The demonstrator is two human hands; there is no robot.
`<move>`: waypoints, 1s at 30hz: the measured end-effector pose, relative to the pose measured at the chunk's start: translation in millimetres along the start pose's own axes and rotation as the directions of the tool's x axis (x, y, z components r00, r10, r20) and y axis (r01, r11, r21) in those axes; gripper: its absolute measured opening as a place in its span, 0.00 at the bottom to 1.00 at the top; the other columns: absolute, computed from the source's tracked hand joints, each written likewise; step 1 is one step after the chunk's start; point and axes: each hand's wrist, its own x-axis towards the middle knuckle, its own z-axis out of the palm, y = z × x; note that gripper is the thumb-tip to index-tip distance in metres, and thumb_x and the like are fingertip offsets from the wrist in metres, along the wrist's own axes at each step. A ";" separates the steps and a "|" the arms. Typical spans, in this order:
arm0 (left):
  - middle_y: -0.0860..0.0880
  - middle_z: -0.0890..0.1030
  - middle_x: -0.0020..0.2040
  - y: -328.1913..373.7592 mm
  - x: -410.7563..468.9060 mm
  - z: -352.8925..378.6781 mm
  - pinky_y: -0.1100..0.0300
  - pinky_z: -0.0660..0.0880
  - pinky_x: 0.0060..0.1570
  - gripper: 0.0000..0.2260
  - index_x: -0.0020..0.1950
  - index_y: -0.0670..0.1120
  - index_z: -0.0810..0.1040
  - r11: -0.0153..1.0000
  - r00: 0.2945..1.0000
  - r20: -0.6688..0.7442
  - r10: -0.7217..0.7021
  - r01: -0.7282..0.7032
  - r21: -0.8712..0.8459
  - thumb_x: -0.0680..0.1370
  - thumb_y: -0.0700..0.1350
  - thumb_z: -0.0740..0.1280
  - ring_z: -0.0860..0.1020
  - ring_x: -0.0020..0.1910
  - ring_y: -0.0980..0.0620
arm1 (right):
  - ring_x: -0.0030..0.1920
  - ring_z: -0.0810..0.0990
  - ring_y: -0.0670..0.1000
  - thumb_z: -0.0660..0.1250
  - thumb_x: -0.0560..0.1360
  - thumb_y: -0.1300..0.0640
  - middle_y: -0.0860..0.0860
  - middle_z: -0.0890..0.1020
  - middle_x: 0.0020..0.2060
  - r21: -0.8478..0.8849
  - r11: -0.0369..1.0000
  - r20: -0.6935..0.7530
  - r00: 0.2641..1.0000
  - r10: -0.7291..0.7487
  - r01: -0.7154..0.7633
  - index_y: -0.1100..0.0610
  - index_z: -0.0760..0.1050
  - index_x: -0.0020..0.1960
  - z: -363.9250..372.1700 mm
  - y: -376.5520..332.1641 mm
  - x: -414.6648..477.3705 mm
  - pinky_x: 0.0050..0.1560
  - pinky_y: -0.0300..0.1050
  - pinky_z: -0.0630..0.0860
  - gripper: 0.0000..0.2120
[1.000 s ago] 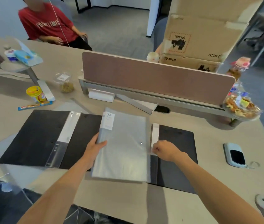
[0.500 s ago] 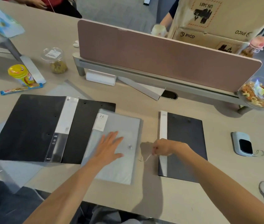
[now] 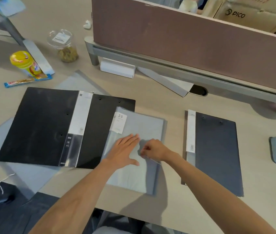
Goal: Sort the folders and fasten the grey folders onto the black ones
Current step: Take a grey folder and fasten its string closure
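Grey folder (image 3: 139, 149): now off the right black folder (image 3: 216, 152), overlapping the open black folder (image 3: 49, 127). Left hand (image 3: 125, 151) flat on it; right hand (image 3: 154, 149) has arrived, grip pinching a thin fastener at its hole. Fastening under way.

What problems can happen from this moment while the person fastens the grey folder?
The grey folder lies only partly over the open black folder, so holes may misalign. The right hand pinches something thin, probably a small fastener; it could slip. The left hand presses flat and may push the sheet sideways.
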 end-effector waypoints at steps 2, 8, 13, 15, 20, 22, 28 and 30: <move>0.53 0.44 0.81 -2.8 -0.2 2.8 0.54 0.45 0.77 0.46 0.80 0.49 0.45 1.000 1.000 -0.015 0.012 -0.012 -0.011 0.72 0.67 0.65 0.42 0.79 0.54 | 0.41 0.82 0.55 0.67 0.73 0.55 0.58 0.85 0.39 0.025 0.997 -0.108 0.992 0.070 -0.068 0.62 0.83 0.40 -3.6 4.8 13.0 0.45 0.45 0.76 0.12; 0.55 0.44 0.81 -6.7 -3.6 5.5 0.55 0.46 0.77 0.45 0.80 0.49 0.46 0.999 0.999 -0.030 0.020 -0.021 -0.028 0.72 0.66 0.65 0.43 0.79 0.54 | 0.43 0.83 0.52 0.67 0.75 0.55 0.54 0.86 0.41 0.094 0.974 -0.241 0.945 0.222 -0.205 0.57 0.81 0.38 -25.3 44.2 10.4 0.48 0.45 0.78 0.10; 0.57 0.43 0.80 -3.4 -2.9 5.3 0.55 0.46 0.77 0.45 0.80 0.50 0.46 1.000 1.000 -0.027 0.005 -0.005 -0.006 0.72 0.68 0.63 0.42 0.79 0.56 | 0.47 0.81 0.59 0.60 0.77 0.48 0.54 0.83 0.48 -0.352 0.933 -0.205 0.979 0.006 -0.079 0.54 0.77 0.50 -21.3 60.3 -33.0 0.47 0.52 0.79 0.12; 0.58 0.41 0.78 -1.2 -2.6 5.0 0.54 0.47 0.77 0.46 0.80 0.49 0.45 1.000 1.000 -0.018 -0.002 0.002 0.006 0.70 0.70 0.59 0.42 0.79 0.56 | 0.45 0.82 0.59 0.64 0.74 0.52 0.55 0.83 0.46 -0.572 0.812 -0.124 0.967 -0.222 0.113 0.56 0.76 0.50 -10.2 54.4 -48.4 0.38 0.49 0.77 0.09; 0.59 0.37 0.76 0.2 -1.0 5.3 0.56 0.44 0.77 0.46 0.80 0.50 0.42 1.000 1.000 0.009 -0.009 0.009 0.022 0.68 0.70 0.54 0.39 0.78 0.57 | 0.29 0.79 0.53 0.78 0.54 0.64 0.52 0.80 0.30 -0.799 0.541 -0.003 0.896 -0.443 0.265 0.57 0.77 0.35 16.1 28.8 -44.8 0.22 0.39 0.58 0.13; 0.59 0.36 0.76 -0.8 -0.4 6.4 0.55 0.45 0.77 0.46 0.80 0.50 0.43 0.999 1.000 0.007 -0.004 0.004 0.032 0.68 0.71 0.52 0.38 0.77 0.58 | 0.37 0.81 0.58 0.72 0.67 0.63 0.56 0.82 0.38 -0.731 0.617 -0.027 0.891 -0.453 0.291 0.60 0.77 0.44 16.0 14.6 -27.4 0.27 0.44 0.66 0.07; 0.58 0.40 0.79 -3.5 -0.6 6.1 0.56 0.45 0.77 0.45 0.80 0.50 0.43 1.000 1.000 -0.012 0.008 -0.008 0.013 0.70 0.70 0.57 0.39 0.78 0.58 | 0.50 0.80 0.61 0.60 0.77 0.54 0.56 0.82 0.49 -0.391 0.920 -0.255 0.961 -0.106 -0.003 0.57 0.75 0.50 -16.6 24.9 -0.9 0.45 0.50 0.74 0.08; 0.57 0.42 0.80 -5.7 -1.2 7.2 0.57 0.45 0.77 0.46 0.80 0.50 0.44 1.000 1.000 -0.020 0.018 -0.017 0.024 0.69 0.71 0.55 0.40 0.78 0.57 | 0.48 0.80 0.60 0.61 0.76 0.53 0.55 0.82 0.47 -0.298 0.954 -0.273 0.961 -0.047 -0.038 0.56 0.75 0.47 -21.4 44.7 -10.4 0.45 0.50 0.74 0.08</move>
